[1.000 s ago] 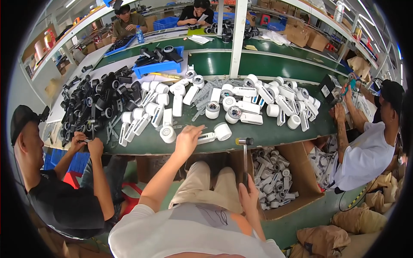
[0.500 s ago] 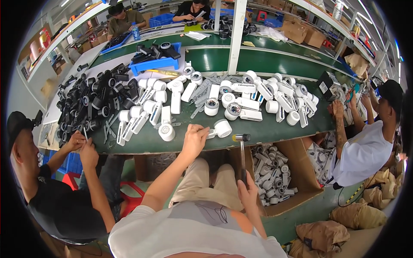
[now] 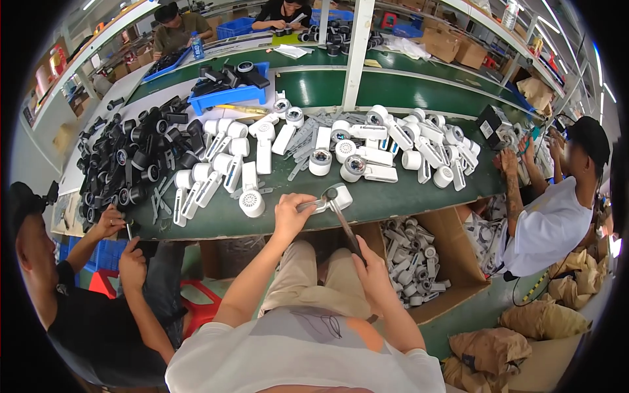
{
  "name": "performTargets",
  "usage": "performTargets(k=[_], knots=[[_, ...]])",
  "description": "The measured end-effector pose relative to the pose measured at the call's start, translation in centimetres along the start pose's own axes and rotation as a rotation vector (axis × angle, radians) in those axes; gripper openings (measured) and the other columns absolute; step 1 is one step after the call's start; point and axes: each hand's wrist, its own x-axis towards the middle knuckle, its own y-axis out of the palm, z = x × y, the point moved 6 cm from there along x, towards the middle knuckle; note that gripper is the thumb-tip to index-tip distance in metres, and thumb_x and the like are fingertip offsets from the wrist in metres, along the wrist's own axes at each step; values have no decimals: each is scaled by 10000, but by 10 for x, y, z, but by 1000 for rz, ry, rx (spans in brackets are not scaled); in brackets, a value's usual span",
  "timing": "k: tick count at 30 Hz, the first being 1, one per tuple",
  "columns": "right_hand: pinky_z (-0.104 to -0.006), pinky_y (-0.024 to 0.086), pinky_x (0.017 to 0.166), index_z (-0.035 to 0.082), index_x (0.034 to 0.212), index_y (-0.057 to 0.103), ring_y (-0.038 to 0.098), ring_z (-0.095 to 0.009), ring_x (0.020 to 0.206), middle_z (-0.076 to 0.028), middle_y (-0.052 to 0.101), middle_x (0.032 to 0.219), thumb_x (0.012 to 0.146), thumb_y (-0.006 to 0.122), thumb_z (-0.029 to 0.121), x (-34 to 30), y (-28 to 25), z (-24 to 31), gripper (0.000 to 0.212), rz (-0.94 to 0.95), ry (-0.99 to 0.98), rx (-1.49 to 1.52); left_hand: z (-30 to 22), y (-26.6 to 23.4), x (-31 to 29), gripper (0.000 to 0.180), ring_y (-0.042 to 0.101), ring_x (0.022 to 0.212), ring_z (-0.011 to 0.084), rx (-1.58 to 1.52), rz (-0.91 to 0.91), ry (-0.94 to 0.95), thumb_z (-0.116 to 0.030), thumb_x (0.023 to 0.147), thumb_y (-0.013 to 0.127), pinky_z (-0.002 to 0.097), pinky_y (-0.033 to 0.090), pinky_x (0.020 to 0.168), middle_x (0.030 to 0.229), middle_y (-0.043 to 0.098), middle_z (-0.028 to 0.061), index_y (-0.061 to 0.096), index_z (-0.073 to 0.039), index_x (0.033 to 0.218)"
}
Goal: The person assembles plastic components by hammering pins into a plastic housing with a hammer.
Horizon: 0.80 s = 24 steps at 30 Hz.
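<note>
Near the front edge of the green table lies a white handheld fan [image 3: 343, 198] with a round head. My left hand [image 3: 290, 215] is closed on its narrow end, fingertips pinched, and the gripped part is mostly hidden. Held in my right hand [image 3: 372, 267] is a hammer [image 3: 344, 226] with a dark grip and metal shaft. Its head is at the fan, over or touching it; I cannot tell which. Just beyond my left hand lies another white fan [image 3: 251, 202], face up with its round vent showing.
White fans [image 3: 375, 159] and grey strips [image 3: 304, 141] cover the table's middle; black fans [image 3: 131, 150] are heaped left. A blue tray [image 3: 229, 99] stands behind. Below the edge, a cardboard box [image 3: 452, 262] holds white parts. Co-workers sit at left, right and across.
The hammer has swung left and its head is now at the fan. My right hand has risen toward the table. My left hand keeps its hold, slightly left of before.
</note>
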Motion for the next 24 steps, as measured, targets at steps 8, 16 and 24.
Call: performTargets(k=[8, 16, 24], knots=[[-374, 478, 770, 67, 1346, 446, 604, -383, 873, -233, 616, 981, 895, 577, 92, 12, -12, 20, 470, 87, 47, -242, 5, 3, 3, 110, 587, 819, 269, -49, 34, -42, -121, 703, 742, 379, 481, 730, 790, 644, 64, 703, -107, 805], [-392, 477, 780, 73, 1349, 444, 597, -402, 891, -236, 614, 998, 895, 574, 103, 13, -7, 18, 474, 52, -10, -221, 1, -2, 1, 125, 593, 809, 282, -15, 34, -55, -121, 694, 747, 385, 479, 739, 796, 646, 73, 701, -103, 809], [-442, 475, 679, 130, 1350, 453, 595, -395, 802, -198, 604, 883, 893, 579, 126, 6, -6, 43, 475, -119, -179, -39, 14, -33, -18, 317, 603, 858, 322, 59, 72, 100, -115, 696, 775, 395, 480, 765, 893, 647, 140, 655, -25, 975]])
